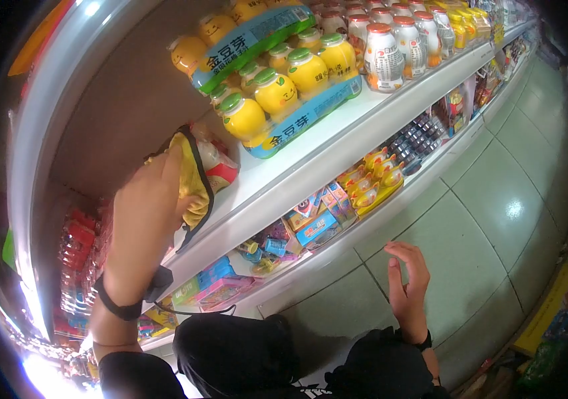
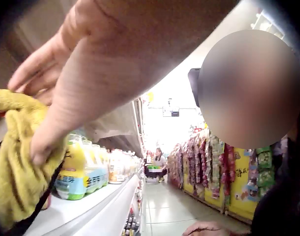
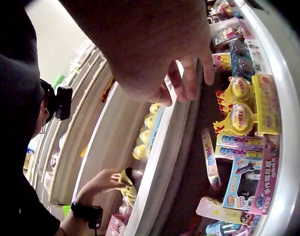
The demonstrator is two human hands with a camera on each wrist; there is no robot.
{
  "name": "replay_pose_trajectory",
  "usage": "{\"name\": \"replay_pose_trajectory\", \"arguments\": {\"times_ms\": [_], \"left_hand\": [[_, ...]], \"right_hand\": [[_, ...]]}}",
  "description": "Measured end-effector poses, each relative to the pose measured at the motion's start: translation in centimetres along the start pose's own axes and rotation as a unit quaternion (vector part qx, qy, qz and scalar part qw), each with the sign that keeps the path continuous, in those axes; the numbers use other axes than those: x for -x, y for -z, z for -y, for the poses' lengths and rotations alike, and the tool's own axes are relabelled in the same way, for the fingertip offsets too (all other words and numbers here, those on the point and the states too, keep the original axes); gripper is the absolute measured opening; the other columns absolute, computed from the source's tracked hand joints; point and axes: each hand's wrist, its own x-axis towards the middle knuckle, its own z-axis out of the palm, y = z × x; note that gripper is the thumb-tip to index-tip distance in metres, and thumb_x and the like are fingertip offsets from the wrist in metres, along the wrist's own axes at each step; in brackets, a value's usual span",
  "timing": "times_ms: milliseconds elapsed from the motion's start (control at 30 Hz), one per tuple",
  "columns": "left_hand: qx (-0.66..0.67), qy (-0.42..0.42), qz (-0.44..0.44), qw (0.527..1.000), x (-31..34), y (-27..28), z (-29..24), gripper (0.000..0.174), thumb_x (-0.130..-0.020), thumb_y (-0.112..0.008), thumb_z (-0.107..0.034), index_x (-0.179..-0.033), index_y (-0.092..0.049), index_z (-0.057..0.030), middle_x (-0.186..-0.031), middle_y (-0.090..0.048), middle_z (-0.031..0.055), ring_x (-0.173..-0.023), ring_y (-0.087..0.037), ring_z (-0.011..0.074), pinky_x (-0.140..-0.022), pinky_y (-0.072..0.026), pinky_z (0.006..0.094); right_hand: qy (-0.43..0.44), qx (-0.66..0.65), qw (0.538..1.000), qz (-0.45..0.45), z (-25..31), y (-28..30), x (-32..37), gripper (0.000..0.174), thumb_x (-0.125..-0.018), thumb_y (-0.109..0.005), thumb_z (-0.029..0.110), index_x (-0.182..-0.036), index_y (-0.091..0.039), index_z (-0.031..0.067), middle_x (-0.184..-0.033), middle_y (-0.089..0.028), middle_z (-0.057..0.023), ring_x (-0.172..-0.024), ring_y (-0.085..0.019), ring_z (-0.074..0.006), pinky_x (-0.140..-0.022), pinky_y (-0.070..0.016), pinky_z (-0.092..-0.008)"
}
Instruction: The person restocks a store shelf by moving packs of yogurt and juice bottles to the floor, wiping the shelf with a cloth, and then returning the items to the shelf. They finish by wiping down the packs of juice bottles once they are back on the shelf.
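Observation:
A yellow cloth with a dark edge (image 1: 194,183) is in my left hand (image 1: 147,206), thumb on one side and fingers over the other, above the white shelf. In the left wrist view the cloth (image 2: 22,162) bunches under the thumb of the left hand (image 2: 66,83). Right behind it stands a red and white package (image 1: 218,159), partly hidden by the cloth. Away from the shelf, over the floor, my right hand (image 1: 409,286) hangs with loosely bent fingers and holds nothing. The right wrist view shows that hand (image 3: 164,69) in front of the shelf edge.
Packs of yellow bottles (image 1: 284,96) stand on the shelf beside the cloth, with red-capped white bottles (image 1: 385,60) farther along. Red packages (image 1: 79,243) lie at the left. A lower shelf holds boxed toys (image 1: 317,227). Down the aisle, a person (image 2: 160,162) crouches by a basket.

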Motion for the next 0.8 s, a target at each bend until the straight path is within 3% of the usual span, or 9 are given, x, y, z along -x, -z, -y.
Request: {"name": "replay_pose_trajectory", "arguments": {"times_ms": [133, 167, 267, 333, 467, 500, 533, 633, 800], "left_hand": [[0.047, -0.049, -0.138, 0.988, 0.7, -1.5, 1.7, 0.031, -0.079, -0.061, -0.002, -0.11, -0.064, -0.0009, -0.095, -0.068, 0.0123, -0.088, -0.066, 0.0334, -0.072, -0.0541, 0.0381], [0.08, -0.057, -0.247, 0.964, 0.8, -1.1, 1.3, 0.024, -0.078, -0.061, 0.0, -0.101, -0.066, -0.001, -0.096, -0.069, 0.0148, -0.086, -0.068, 0.0352, -0.076, -0.0552, 0.0372], [0.089, -0.115, -0.303, 0.942, 3.5, 2.1, -0.8, 0.018, -0.075, -0.059, 0.005, -0.09, -0.069, -0.0012, -0.1, -0.071, 0.0166, -0.09, -0.07, 0.0318, -0.083, -0.0563, 0.0391], [0.439, -0.251, -0.159, 0.848, 5.2, 1.8, -3.0, 0.012, -0.075, -0.063, -0.001, -0.086, -0.067, -0.0007, -0.099, -0.07, 0.0152, -0.092, -0.07, 0.0284, -0.083, -0.0569, 0.0368], [0.341, -0.382, -0.211, 0.833, 6.5, -0.1, -8.5, 0.015, -0.078, -0.068, -0.012, -0.088, -0.066, -0.0009, -0.099, -0.069, 0.0151, -0.094, -0.068, 0.0264, -0.082, -0.0563, 0.0334], [0.347, -0.391, -0.193, 0.831, 6.8, -0.7, -9.3, 0.017, -0.08, -0.068, -0.013, -0.092, -0.067, -0.0009, -0.101, -0.069, 0.0156, -0.095, -0.068, 0.0255, -0.081, -0.0565, 0.0334], [0.365, -0.387, -0.196, 0.824, 7.2, -1.2, -9.8, 0.017, -0.08, -0.068, -0.013, -0.092, -0.067, -0.0009, -0.101, -0.069, 0.0156, -0.095, -0.068, 0.0255, -0.081, -0.0565, 0.0334], [0.373, -0.382, -0.085, 0.841, 7.8, -2.8, -9.7, 0.023, -0.079, -0.065, -0.014, -0.098, -0.067, -0.0013, -0.115, -0.066, 0.0172, -0.102, -0.065, 0.0257, -0.084, -0.0542, 0.0338], [0.283, -0.355, -0.131, 0.881, 6.8, -3.6, -8.8, 0.034, -0.088, -0.056, -0.016, -0.119, -0.062, -0.0029, -0.13, -0.06, 0.016, -0.117, -0.058, 0.029, -0.101, -0.0457, 0.0425]], "right_hand": [[0.0, 0.008, 1.0, 0.003, 0.2, -0.1, 0.0, 0.025, -0.085, -0.057, -0.009, -0.107, -0.064, 0.0028, -0.108, -0.066, -0.0164, -0.098, -0.064, -0.0317, -0.085, -0.0508, -0.0357], [0.004, 0.01, 1.0, 0.006, 0.2, 0.0, 0.0, 0.025, -0.085, -0.057, -0.009, -0.107, -0.064, 0.0028, -0.108, -0.066, -0.0164, -0.098, -0.064, -0.0317, -0.085, -0.0508, -0.0357], [0.032, 0.038, 0.999, -0.009, -0.2, 0.7, -0.3, 0.023, -0.084, -0.06, -0.006, -0.105, -0.064, 0.0019, -0.107, -0.066, -0.0164, -0.1, -0.064, -0.0318, -0.086, -0.0506, -0.0369], [0.024, -0.122, 0.991, 0.041, -0.4, 1.6, -0.4, 0.033, -0.082, -0.068, 0.001, -0.115, -0.061, 0.0017, -0.123, -0.061, -0.017, -0.111, -0.06, -0.027, -0.094, -0.0478, -0.0377], [-0.23, -0.466, 0.78, 0.348, 2.9, 2.1, -1.9, 0.115, -0.064, -0.092, 0.018, -0.153, -0.021, 0.0013, -0.157, -0.029, -0.0132, -0.144, -0.027, -0.0241, -0.119, -0.0176, -0.0384], [-0.154, -0.413, 0.793, 0.42, 3.1, 1.2, -2.8, 0.118, -0.061, -0.094, 0.02, -0.153, -0.022, 0.0007, -0.156, -0.031, -0.0133, -0.144, -0.028, -0.0223, -0.119, -0.0184, -0.0374], [-0.222, -0.329, 0.775, 0.492, 3.7, 1.2, -2.9, 0.114, -0.061, -0.095, 0.021, -0.151, -0.027, 0.0001, -0.152, -0.037, -0.0123, -0.139, -0.033, -0.0212, -0.117, -0.0244, -0.0382], [-0.173, -0.326, 0.807, 0.461, 3.4, -1.3, -2.4, 0.098, -0.064, -0.093, 0.017, -0.145, -0.038, 0.0012, -0.142, -0.049, -0.0108, -0.129, -0.045, -0.0189, -0.111, -0.0357, -0.0374], [-0.12, -0.21, 0.934, 0.264, 4.5, -1.0, -6.1, 0.065, -0.072, -0.083, 0.0, -0.13, -0.054, 0.0021, -0.123, -0.064, -0.0072, -0.115, -0.059, -0.0171, -0.1, -0.0475, -0.034]]}}
